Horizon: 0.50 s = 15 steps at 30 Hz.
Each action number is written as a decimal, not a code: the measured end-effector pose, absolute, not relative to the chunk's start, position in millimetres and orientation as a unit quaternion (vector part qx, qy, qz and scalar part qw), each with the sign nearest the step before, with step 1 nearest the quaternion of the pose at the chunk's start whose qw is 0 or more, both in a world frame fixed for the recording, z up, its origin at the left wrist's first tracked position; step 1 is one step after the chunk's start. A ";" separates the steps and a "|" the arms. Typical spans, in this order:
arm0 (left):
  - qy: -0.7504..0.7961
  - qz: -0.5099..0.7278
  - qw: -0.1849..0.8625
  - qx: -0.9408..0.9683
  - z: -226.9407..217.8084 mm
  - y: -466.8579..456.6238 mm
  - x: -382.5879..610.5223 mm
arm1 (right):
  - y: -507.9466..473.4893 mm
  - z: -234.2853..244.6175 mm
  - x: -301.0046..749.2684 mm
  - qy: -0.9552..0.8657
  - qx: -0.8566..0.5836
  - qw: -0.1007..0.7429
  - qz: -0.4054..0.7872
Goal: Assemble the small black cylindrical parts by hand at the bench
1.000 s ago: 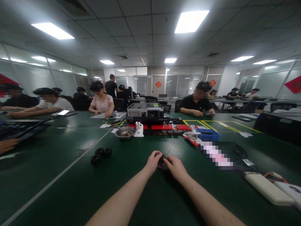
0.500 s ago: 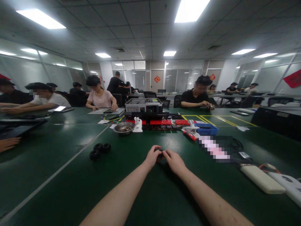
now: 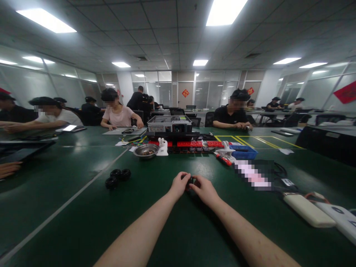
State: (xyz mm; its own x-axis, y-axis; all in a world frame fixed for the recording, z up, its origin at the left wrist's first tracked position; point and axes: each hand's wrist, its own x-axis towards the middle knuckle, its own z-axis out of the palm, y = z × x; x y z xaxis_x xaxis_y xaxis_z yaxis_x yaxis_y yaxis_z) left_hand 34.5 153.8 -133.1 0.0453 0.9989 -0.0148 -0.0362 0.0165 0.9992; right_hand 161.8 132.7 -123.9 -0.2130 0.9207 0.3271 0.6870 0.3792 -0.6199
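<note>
The person's left hand (image 3: pixel 179 185) pinches a small black part (image 3: pixel 191 180) over the table (image 3: pixel 186 233), the right hand (image 3: pixel 205 189) curled beside it, grip unclear, a two-handed handling step seeming to call for steadiness.

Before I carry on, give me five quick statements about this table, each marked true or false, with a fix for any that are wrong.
1. The left hand holds a small black part. True.
2. The metal bowl is empty. False: small pieces lie in it.
3. Three round black parts lie grouped on the green table, to the left of both hands. True.
4. The red-handled tool lies inside the blue tray. False: it lies outside the tray, to its left.
5. The open computer case sits farther from the hands than the metal bowl. True.
</note>
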 end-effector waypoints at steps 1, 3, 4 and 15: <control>0.484 0.496 0.522 0.497 -133.9 154.1 34.3 | 132.0 -123.3 161.4 -0.756 -0.536 0.331 0.177; 0.483 0.499 0.521 0.497 -134.6 154.2 34.1 | 130.4 -121.9 160.9 -0.748 -0.551 0.321 0.184; 0.480 0.501 0.520 0.498 -134.6 153.9 34.0 | 129.7 -121.1 160.9 -0.744 -0.558 0.317 0.186; 0.454 0.503 0.537 0.502 -125.9 149.1 32.4 | 131.1 -121.5 160.3 -0.757 -0.556 0.298 0.168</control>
